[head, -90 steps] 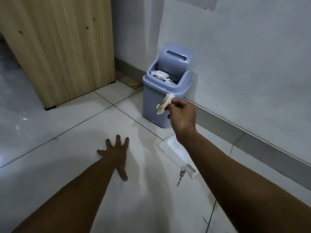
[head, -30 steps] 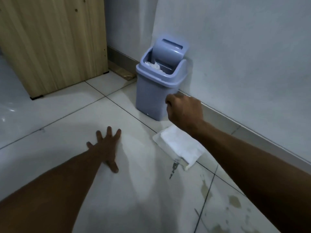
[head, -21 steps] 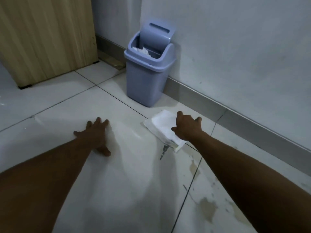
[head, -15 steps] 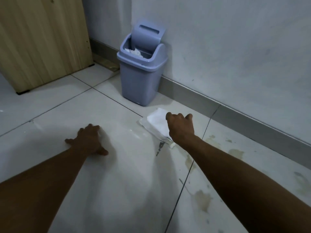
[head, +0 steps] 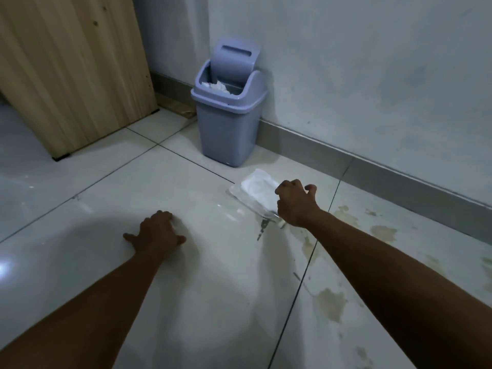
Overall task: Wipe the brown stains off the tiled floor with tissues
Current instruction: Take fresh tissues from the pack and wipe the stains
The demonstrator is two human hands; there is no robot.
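At far left a wooden panel leans over the floor. Next, my left hand rests on the tile, fingers bent, thumb out, holding nothing; I judge it a brace. Further on, the bin stands against the wall, lid tipped back, white crumpled paper showing inside. Just right of the bin, the tissue pack lies flat on the floor. My right hand hovers over the pack's near end, fingers curled and slightly apart; whether they touch a tissue I cannot tell, since the knuckles cover the spot. Right again, brown stains spread across the tiles, along the grout line and toward the skirting.

Step in hand, as I read it: pull a fresh sheet. Best done by pinching only the top sheet and lifting slowly so the pack stays put, then starting on the nearest stain.

Hard to make out: the pack's opening, a small dark mark by it, and how far the stains run past the right edge.
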